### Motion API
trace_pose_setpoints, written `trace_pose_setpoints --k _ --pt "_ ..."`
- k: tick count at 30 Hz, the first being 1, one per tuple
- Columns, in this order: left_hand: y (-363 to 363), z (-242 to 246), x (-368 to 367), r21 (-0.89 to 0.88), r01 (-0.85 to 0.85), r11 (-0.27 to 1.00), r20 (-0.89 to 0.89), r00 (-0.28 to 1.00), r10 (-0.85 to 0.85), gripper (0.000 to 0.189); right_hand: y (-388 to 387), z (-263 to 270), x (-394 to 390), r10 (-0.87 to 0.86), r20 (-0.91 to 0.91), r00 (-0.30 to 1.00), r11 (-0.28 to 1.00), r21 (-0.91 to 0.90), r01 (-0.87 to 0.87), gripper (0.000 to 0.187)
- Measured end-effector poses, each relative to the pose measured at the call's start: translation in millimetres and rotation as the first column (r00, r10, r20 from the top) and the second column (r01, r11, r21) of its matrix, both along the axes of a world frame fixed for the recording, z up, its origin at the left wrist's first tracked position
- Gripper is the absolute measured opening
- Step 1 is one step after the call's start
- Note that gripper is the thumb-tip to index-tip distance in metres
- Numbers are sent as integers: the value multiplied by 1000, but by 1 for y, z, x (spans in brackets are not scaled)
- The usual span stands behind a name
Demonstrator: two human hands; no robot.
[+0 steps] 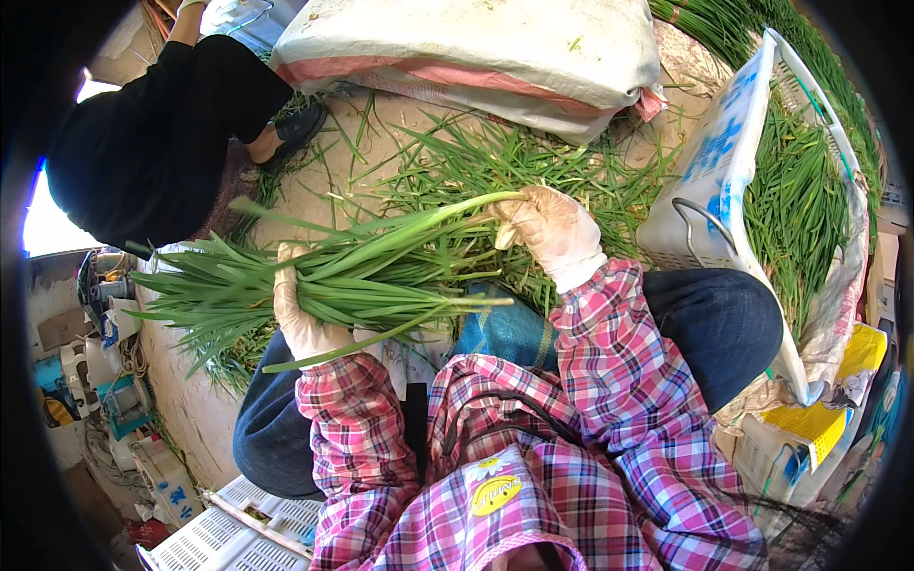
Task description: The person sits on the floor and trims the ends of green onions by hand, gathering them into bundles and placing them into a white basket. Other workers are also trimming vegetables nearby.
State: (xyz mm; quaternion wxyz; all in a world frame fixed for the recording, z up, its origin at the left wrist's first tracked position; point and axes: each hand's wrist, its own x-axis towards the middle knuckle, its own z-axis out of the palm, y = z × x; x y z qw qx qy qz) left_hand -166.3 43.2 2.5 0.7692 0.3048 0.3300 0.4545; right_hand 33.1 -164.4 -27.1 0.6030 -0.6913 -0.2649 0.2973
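My left hand (310, 332), in a pale glove, is closed around a thick bunch of garlic chives (378, 275). Its leaf tips fan out to the left and its stalk ends point right. Between the bent fingers of my gloved right hand (557, 228) is the pale base of one or a few stalks (457, 207), stretched above the bunch. A loose leaf (335, 355) hangs across my left wrist. Cut and torn chive leaves (514, 164) cover the floor just beyond both hands. Under the right forearm, a blue woven sack (500, 325) shows between my knees.
A stuffed white woven sack (464, 50) lies ahead. On my right, a white plastic crate (700, 178) holds chives (800, 193). A person in dark clothing (157, 135) sits at the front left. White crates (243, 532) and tools (114, 385) stand at the left.
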Motion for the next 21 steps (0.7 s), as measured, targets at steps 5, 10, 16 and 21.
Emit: trace_pose_setpoints --k 5,10,16,21 --pt "5 -2 -4 -96 -36 995 3 999 37 33 -1 6 -1 140 -270 953 990 61 -128 31" --pt "14 -5 -13 -179 -72 981 24 997 77 30 0 11 -4 299 -186 936 953 0 -304 27" --pt "31 -3 -28 54 -39 998 330 944 19 19 -15 21 17 18 -46 999 997 72 -15 29" --pt "26 9 -27 -35 42 999 633 774 -10 14 -12 27 7 31 -88 996 920 392 6 30"
